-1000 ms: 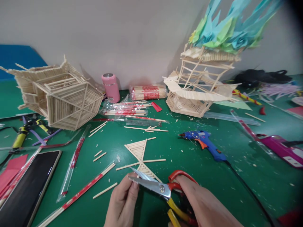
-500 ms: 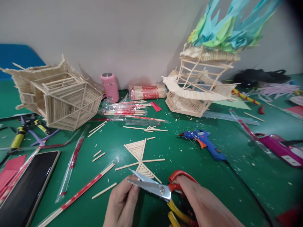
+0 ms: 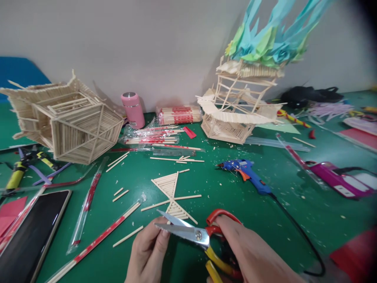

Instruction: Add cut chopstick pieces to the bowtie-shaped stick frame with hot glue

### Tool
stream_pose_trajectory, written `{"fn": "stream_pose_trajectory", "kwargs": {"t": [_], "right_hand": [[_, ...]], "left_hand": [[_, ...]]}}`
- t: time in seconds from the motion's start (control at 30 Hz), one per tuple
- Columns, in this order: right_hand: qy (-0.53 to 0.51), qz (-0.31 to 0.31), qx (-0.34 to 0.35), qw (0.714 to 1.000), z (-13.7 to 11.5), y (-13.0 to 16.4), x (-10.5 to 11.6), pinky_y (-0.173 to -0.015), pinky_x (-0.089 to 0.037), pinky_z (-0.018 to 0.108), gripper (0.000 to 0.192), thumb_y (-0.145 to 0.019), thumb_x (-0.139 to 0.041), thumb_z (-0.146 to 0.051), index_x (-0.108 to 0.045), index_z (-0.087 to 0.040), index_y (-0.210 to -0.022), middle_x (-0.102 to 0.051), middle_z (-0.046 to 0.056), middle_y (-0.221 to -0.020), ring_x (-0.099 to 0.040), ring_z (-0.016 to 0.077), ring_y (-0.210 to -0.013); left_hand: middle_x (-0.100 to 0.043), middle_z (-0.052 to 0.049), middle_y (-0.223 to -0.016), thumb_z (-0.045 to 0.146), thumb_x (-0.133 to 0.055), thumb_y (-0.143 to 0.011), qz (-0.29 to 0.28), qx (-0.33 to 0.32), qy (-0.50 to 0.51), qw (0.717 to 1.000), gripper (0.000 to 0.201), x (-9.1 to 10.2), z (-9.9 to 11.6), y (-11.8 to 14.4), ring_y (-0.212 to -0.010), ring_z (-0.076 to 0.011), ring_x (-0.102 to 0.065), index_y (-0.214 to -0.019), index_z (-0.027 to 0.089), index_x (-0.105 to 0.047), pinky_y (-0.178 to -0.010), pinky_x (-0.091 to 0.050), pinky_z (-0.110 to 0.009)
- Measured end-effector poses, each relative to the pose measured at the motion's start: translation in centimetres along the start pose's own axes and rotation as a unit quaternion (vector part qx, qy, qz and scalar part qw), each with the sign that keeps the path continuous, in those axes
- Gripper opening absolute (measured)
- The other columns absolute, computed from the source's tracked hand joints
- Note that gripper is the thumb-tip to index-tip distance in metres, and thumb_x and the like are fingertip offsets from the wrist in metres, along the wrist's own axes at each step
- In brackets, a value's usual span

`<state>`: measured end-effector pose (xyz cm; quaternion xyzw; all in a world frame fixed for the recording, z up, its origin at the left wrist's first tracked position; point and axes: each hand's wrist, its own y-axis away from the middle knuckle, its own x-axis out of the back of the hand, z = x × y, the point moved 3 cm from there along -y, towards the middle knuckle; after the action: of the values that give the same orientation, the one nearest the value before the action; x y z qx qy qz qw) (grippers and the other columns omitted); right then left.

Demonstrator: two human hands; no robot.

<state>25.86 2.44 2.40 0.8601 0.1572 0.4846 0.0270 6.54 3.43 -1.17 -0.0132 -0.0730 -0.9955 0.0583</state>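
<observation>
The scissors lie low at the near edge of the green desk, long axis running left to right, blades slightly parted and pointing left, red and yellow handles to the right. The right hand is closed on the handles, fingers through the red loop, while the left hand sits at the blade tips, its fingers pinched together as if on something too small to make out. Just beyond the tips lies a fan-shaped stick panel.
</observation>
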Motion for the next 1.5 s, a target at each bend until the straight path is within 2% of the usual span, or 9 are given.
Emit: {"fn": "stream_pose_trajectory", "kwargs": {"t": [0.13,0.23,0.33,0.6,0.97,1.2,1.33,1.4,1.5], "right_hand": [[0.01,0.004,0.024,1.0,-0.2,0.1,0.1,-0.064,-0.051,0.032,0.043,-0.058,-0.069,-0.027,-0.051,-0.019,-0.097,-0.063,0.006,-0.084,-0.061,0.0222,-0.073],[0.02,-0.005,0.036,0.999,-0.3,0.1,0.2,-0.06,-0.05,0.028,0.033,-0.062,-0.065,-0.024,-0.052,-0.018,-0.092,-0.063,0.005,-0.08,-0.061,0.0201,-0.069],[0.024,-0.006,0.049,0.998,-0.4,0.1,0.2,-0.059,-0.049,0.027,0.027,-0.063,-0.06,-0.019,-0.053,-0.018,-0.09,-0.063,0.004,-0.077,-0.062,0.019,-0.067],[0.023,-0.016,0.059,0.998,0.0,0.3,-0.2,-0.061,-0.049,0.026,0.03,-0.063,-0.057,-0.016,-0.053,-0.016,-0.092,-0.065,0.005,-0.078,-0.063,0.0191,-0.068],[0.027,-0.018,0.043,0.999,0.5,0.3,-0.7,-0.058,-0.047,0.026,0.031,-0.062,-0.056,-0.014,-0.053,-0.017,-0.092,-0.065,0.004,-0.075,-0.062,0.0187,-0.064],[0.045,-0.086,0.014,0.995,0.7,-0.3,-1.3,-0.051,-0.042,0.025,0.029,-0.059,-0.054,-0.012,-0.05,-0.017,-0.087,-0.065,0.005,-0.075,-0.058,0.0178,-0.058],[0.025,-0.114,0.032,0.993,0.9,-0.6,-1.6,-0.045,-0.034,0.024,0.021,-0.062,-0.05,-0.011,-0.044,-0.02,-0.08,-0.061,0.001,-0.066,-0.053,0.0154,-0.051],[0.021,-0.095,0.026,0.995,1.1,-0.8,-1.3,-0.045,-0.033,0.025,0.017,-0.065,-0.049,-0.013,-0.042,-0.021,-0.078,-0.059,0.0,-0.065,-0.051,0.0153,-0.051],[0.003,-0.062,0.006,0.998,1.2,-1.0,-0.6,-0.044,-0.034,0.024,0.013,-0.069,-0.05,-0.02,-0.039,-0.023,-0.075,-0.056,-0.001,-0.063,-0.05,0.0148,-0.051]], "left_hand": [[-0.066,0.0,-0.073,0.044,-0.061,-0.075,0.003,-0.028,-0.004,1.0,0.022,0.1,0.0,0.0,-0.068,-0.013,-0.055,-0.081,0.025,-0.072,-0.062,-0.043,-0.017],[-0.062,0.002,-0.066,0.042,-0.059,-0.077,-0.022,-0.071,-0.007,0.997,0.021,0.0,0.4,-0.1,-0.059,-0.0108,-0.052,-0.078,0.024,-0.071,-0.055,-0.042,-0.016],[-0.063,0.001,-0.067,0.039,-0.057,-0.08,-0.038,-0.108,-0.026,0.993,0.021,-0.1,0.7,-0.1,-0.058,-0.0106,-0.053,-0.077,0.024,-0.071,-0.054,-0.042,-0.016],[-0.062,0.002,-0.064,0.033,-0.052,-0.083,-0.042,-0.164,-0.072,0.983,0.02,-0.1,1.2,0.1,-0.058,-0.0108,-0.054,-0.078,0.024,-0.069,-0.055,-0.042,-0.016],[-0.056,0.003,-0.057,0.036,-0.05,-0.084,-0.016,-0.164,-0.077,0.983,0.026,-0.6,2.2,0.2,-0.051,-0.0104,-0.048,-0.068,0.023,-0.067,-0.05,-0.036,-0.018],[-0.054,0.002,-0.055,0.034,-0.051,-0.084,-0.003,-0.151,-0.1,0.983,0.026,-0.7,2.4,0.5,-0.048,-0.01,-0.044,-0.067,0.023,-0.068,-0.047,-0.036,-0.018],[-0.059,0.0,-0.058,0.04,-0.054,-0.081,0.016,-0.15,-0.102,0.983,0.026,-0.9,2.4,0.7,-0.056,-0.0128,-0.053,-0.07,0.023,-0.069,-0.056,-0.042,-0.019],[-0.063,-0.001,-0.063,0.042,-0.055,-0.08,0.004,-0.123,-0.08,0.989,0.026,-0.9,2.0,0.6,-0.061,-0.0143,-0.056,-0.07,0.023,-0.069,-0.061,-0.044,-0.02],[-0.062,-0.002,-0.066,0.046,-0.056,-0.077,-0.025,-0.029,-0.05,0.998,0.029,-0.7,1.1,0.3,-0.061,-0.0146,-0.053,-0.07,0.021,-0.068,-0.059,-0.044,-0.021]]}}
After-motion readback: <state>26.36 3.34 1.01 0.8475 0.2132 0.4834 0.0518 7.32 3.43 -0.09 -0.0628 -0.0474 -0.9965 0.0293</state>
